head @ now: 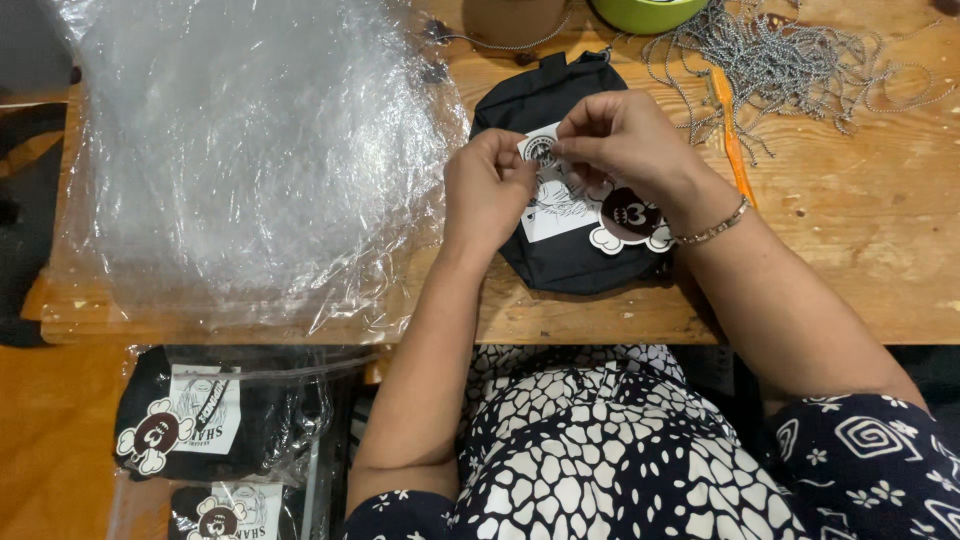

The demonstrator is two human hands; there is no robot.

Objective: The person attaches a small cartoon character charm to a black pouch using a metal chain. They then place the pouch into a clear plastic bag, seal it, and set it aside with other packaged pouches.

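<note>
Black fabric made up the small pouch [560,255] that lay on the wooden bench [860,220] near its front edge, with printed card tags resting on top of it. Seen from the head camera, the left hand [487,190] and the right hand [625,140] met just above the pouch, both pinching a small round white tag [541,149] between fingertips and thumbs. A brown skull-shaped tag [632,215] and a white card [556,212] lay under the right wrist, which wore a thin bracelet [715,228]. The step in hand looked like fixing or threading the little tag, and the next move would probably call for a steady pinch and something to link it, perhaps from the pile of ball chains [790,55] at the back right corner. An orange stick-like tool [733,135] lay beside the chains. Clear plastic bags [250,160] covered the left half of the bench, and packed pouches [200,420] sat below the front edge. How the tag was joined to the pouch was hidden by the fingers; a green bowl [648,10] was cut off at the top.
</note>
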